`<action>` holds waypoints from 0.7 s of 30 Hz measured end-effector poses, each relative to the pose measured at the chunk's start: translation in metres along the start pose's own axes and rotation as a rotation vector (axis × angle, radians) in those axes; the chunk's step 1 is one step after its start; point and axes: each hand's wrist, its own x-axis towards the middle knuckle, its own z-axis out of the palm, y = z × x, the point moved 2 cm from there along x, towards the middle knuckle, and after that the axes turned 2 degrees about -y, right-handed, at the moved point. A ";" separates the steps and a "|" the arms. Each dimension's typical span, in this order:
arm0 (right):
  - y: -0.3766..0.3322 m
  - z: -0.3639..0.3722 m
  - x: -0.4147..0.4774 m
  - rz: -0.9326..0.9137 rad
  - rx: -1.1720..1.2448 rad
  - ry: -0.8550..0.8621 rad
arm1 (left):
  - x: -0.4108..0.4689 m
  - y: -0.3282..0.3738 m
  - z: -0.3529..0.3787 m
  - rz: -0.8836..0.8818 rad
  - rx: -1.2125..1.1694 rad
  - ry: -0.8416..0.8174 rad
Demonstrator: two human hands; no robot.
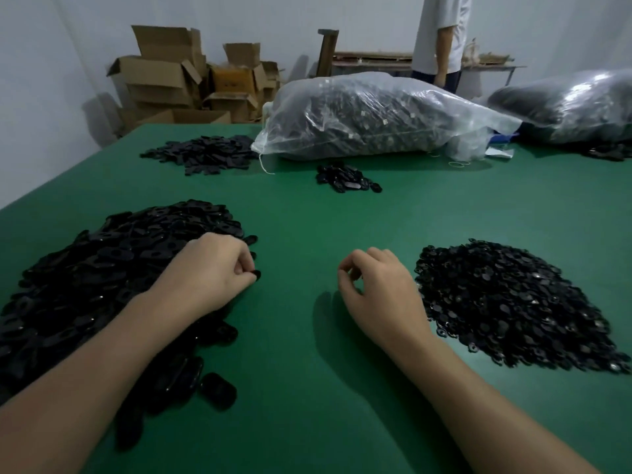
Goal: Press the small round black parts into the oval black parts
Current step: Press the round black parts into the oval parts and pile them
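The table is plain green. The ovals are glossy black; the rounds are black with small bright glints. The far heap and small heap are black too. The 2 bags are clear plastic, milky at the folds, dark inside. The boxes are brown, 1 with a yellow face. The wall is pale grey-white. The shirt is white.

Bare forearms — the left hand and right hand uncovered too (slender wrists).
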 end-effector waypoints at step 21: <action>0.061 -0.042 0.008 0.308 -0.418 -0.132 | -0.039 0.031 0.038 0.187 -0.375 0.280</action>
